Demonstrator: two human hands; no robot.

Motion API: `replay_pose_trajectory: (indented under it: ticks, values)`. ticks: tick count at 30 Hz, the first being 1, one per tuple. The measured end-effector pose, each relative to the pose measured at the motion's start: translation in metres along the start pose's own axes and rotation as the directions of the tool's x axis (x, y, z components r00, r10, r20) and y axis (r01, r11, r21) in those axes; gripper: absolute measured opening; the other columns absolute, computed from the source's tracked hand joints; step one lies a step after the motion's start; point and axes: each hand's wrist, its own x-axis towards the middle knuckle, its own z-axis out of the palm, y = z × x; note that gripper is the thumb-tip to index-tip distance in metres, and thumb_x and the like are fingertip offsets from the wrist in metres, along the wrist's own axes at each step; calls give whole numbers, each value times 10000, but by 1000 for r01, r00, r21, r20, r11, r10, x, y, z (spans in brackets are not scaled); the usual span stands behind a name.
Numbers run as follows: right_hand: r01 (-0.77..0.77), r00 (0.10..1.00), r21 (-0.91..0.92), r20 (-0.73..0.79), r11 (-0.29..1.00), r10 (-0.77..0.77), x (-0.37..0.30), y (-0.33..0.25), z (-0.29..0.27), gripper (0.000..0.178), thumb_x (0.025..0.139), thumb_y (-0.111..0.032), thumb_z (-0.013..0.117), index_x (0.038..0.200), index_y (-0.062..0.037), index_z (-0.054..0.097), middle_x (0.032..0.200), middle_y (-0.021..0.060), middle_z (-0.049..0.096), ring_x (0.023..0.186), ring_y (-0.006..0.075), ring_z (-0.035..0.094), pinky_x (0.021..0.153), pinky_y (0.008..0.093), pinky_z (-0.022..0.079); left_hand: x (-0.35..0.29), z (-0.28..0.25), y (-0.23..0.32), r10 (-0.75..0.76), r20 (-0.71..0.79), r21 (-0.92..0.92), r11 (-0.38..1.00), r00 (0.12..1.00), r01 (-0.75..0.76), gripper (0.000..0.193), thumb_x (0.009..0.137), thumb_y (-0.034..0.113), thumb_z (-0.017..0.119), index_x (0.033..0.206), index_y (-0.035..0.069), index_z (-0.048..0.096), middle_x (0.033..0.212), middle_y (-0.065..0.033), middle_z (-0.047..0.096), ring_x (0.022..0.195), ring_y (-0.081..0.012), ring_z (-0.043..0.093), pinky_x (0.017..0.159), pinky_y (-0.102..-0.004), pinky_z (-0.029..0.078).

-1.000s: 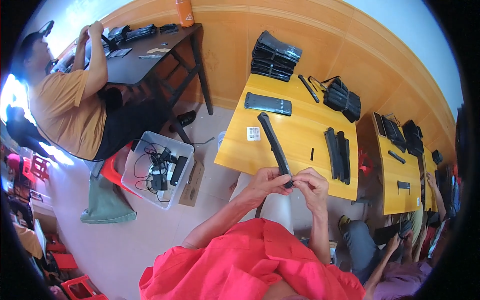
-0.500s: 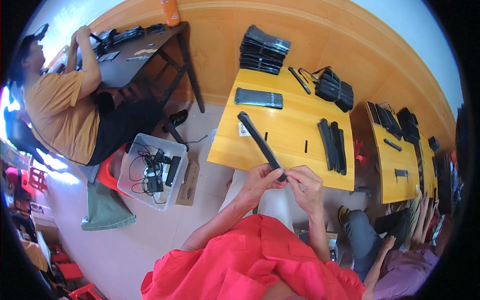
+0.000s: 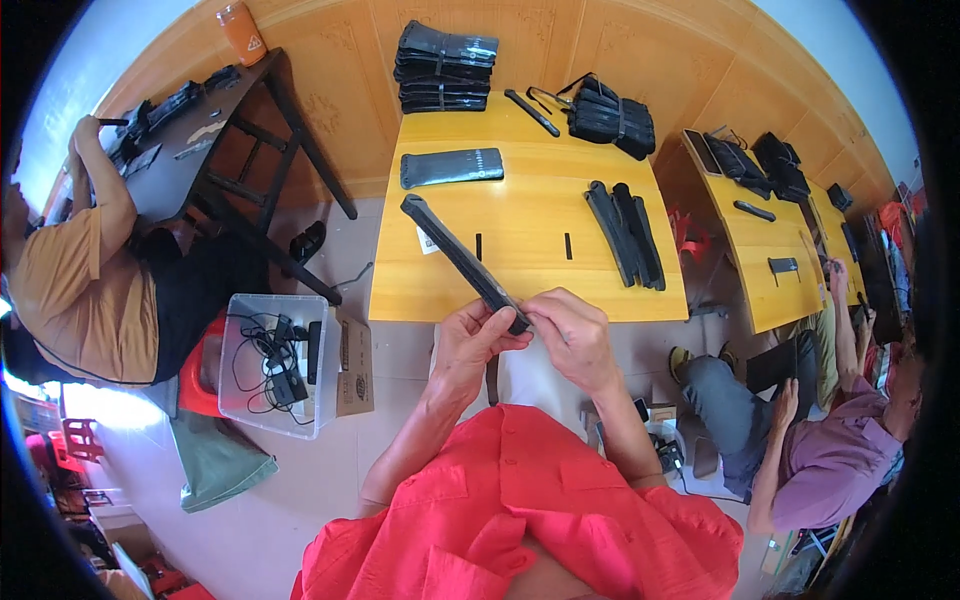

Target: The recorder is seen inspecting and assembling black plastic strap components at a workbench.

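Note:
A long, narrow black fabric-like strip [image 3: 455, 250] slants from the near edge of the yellow table [image 3: 520, 225] up toward its left side. Its lower end lies in my left hand [image 3: 468, 342], with the thumb pressed on top. My right hand [image 3: 572, 338] pinches at that same lower end, its fingertips partly hidden. To the right on the table lie several similar black strips [image 3: 627, 235] side by side. A flat black packet [image 3: 452, 167] in shiny wrap rests beyond the held strip.
Stacked black packets [image 3: 445, 70], a strapped black bundle [image 3: 612, 120] and a thin black stick [image 3: 532, 113] sit at the table's far side. On the left, a clear bin [image 3: 318, 395] holds cables and adapters. A person [image 3: 95, 270] sits at a dark table; another [image 3: 835, 450] sits right.
The whole view has shifted, so the table appears farther left and higher. Both hands stay at the strip's lower end; my right hand's fingers have shifted slightly.

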Motion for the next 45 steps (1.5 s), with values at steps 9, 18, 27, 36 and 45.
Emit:
replay_pose_trajectory:
  ticks: [9, 18, 27, 36, 45]
  values:
    - [-39, 998, 120, -39, 992, 44, -1, -6, -7, 122, 734, 97, 596, 838, 49, 638, 790, 137, 640, 689, 201, 628, 610, 261, 494, 1, 7, 5, 11, 13, -19, 1000, 1000, -11, 232, 886, 152, 570, 1026, -32, 568, 878, -99, 631, 733, -152, 634, 700, -257, 525]
    - [-13, 998, 65, 62, 998, 9, 0, 0, -9, 125, 722, 99, 605, 836, 51, 628, 797, 148, 636, 676, 234, 632, 601, 277, 502, 2, -1, -3, 31, -26, 75, 997, 999, -29, 237, 886, 137, 556, 1046, -39, 570, 889, -105, 638, 730, -162, 648, 678, -273, 544]
    - [-35, 998, 49, 48, 998, 32, -2, 0, -8, 134, 746, 96, 589, 867, 56, 628, 807, 157, 638, 695, 243, 636, 612, 280, 502, 0, 9, 4, 23, -44, 52, 998, 999, -21, 240, 859, 130, 605, 1014, -50, 575, 875, -108, 630, 733, -170, 641, 693, -266, 539]
    - [-65, 995, 74, 83, 995, 59, -8, 1, -12, 146, 754, 99, 583, 889, 66, 626, 814, 155, 640, 704, 230, 639, 617, 278, 504, -2, 9, -2, 43, -45, 60, 997, 998, -40, 226, 859, 121, 601, 1006, -48, 573, 865, -112, 635, 754, -168, 645, 688, -259, 543]
    - [-60, 995, 22, 77, 998, 58, -10, -1, -6, 133, 756, 79, 593, 888, 63, 606, 822, 161, 627, 720, 270, 634, 609, 303, 501, -2, 8, -5, 70, -94, 88, 994, 993, -62, 230, 845, 121, 626, 988, -52, 575, 853, -111, 633, 737, -164, 642, 680, -261, 546]
